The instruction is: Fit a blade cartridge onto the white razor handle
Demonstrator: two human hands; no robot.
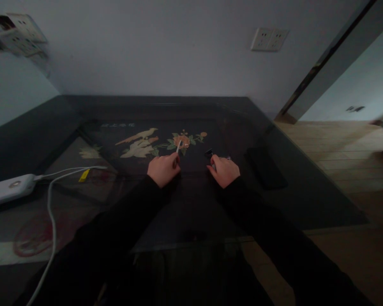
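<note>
My left hand (164, 168) is closed around a thin white stick (178, 147); its tip points away from me, over the printed orange flower on the dark tabletop (185, 204). A little to the right, my right hand (225, 170) is closed on a small razor (209, 151), whose dark, flat head sticks out past the thumb toward the left hand. Most of its handle is hidden by my fingers. The two hands are apart, both low over the table. Dim light blurs the fine details of both held things.
A black phone-like slab (265, 168) lies right of my right hand. At left are a white power strip (11, 189), its white cable (51, 212) and a yellow tag (84, 175). Behind the table rises a wall with sockets (270, 39). Wooden flooring (325, 148) shows at right.
</note>
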